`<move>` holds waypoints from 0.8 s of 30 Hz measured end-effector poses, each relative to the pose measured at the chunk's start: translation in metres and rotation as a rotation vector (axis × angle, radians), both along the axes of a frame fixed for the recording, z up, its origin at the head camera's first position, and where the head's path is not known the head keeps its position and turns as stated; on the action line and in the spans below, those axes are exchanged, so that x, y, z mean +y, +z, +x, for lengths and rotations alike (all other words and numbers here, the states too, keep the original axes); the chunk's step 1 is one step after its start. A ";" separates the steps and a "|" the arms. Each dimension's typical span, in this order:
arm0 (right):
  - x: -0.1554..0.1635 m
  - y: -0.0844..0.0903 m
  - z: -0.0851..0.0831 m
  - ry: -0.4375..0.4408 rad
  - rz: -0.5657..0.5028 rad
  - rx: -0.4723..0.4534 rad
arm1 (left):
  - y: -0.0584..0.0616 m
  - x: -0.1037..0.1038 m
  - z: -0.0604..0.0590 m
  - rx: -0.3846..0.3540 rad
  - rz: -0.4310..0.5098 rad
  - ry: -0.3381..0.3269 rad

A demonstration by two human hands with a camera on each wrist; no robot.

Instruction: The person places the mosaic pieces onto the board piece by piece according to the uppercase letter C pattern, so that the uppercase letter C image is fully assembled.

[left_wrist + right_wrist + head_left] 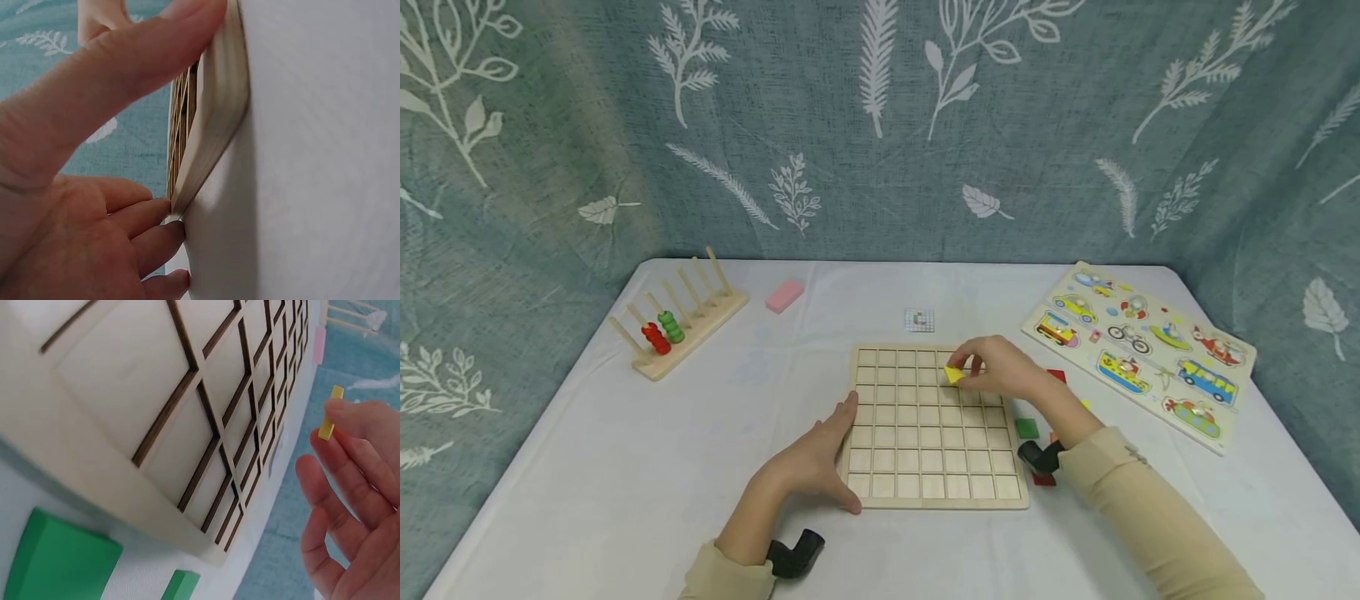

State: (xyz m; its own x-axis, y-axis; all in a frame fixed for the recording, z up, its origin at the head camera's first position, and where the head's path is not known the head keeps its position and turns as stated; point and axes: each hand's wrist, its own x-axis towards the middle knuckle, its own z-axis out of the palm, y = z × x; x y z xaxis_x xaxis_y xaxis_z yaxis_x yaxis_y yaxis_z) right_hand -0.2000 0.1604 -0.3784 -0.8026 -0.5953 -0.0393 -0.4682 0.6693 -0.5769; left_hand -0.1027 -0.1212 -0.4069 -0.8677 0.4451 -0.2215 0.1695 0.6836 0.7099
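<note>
A wooden grid board (925, 492) lies flat on the white table. My right hand (1000, 371) hovers over the board's far right part and pinches a small yellow piece (953, 375) between thumb and fingers. In the right wrist view the yellow piece (330, 414) stands edge-on at the fingertips (350, 419), above the grid board (156, 412). My left hand (820, 454) rests open against the board's left edge, thumb along the rim. The left wrist view shows the thumb (137, 56) on the board's edge (219, 106) and fingers beside it on the cloth.
Green (1027, 428) and red (1056, 376) pieces lie right of the board. A wooden peg rack with red and green rings (677, 325) stands at the left, a pink block (785, 295) and a small pattern card (919, 319) behind, a vehicle puzzle (1138, 354) at the right.
</note>
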 end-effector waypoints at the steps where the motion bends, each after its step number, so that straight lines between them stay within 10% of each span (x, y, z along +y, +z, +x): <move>1: -0.002 0.000 0.000 -0.001 0.000 -0.001 | 0.001 0.000 0.000 -0.001 0.005 -0.001; 24: -0.027 0.000 -0.011 0.040 0.061 0.009 | 0.004 0.001 0.001 -0.015 0.028 0.004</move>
